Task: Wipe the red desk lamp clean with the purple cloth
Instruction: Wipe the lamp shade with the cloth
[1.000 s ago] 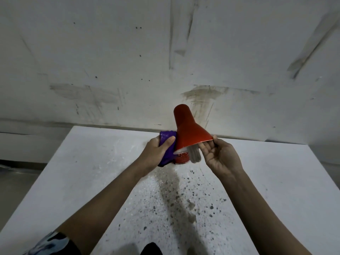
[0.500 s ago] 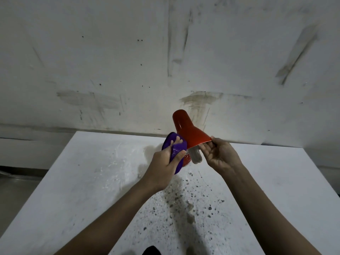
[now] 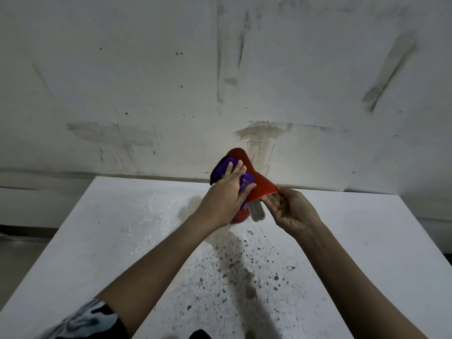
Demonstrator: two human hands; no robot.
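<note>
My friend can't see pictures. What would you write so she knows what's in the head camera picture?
A person's left hand presses a purple cloth against the shade of a red desk lamp, while the right hand steadies the shade's rim. The lamp stands on a white speckled table by a scuffed white wall, with its white bulb poking out below the shade.

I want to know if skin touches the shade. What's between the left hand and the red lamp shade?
The head view shows the purple cloth bunched under the left hand, pressed against the red lamp shade.
</note>
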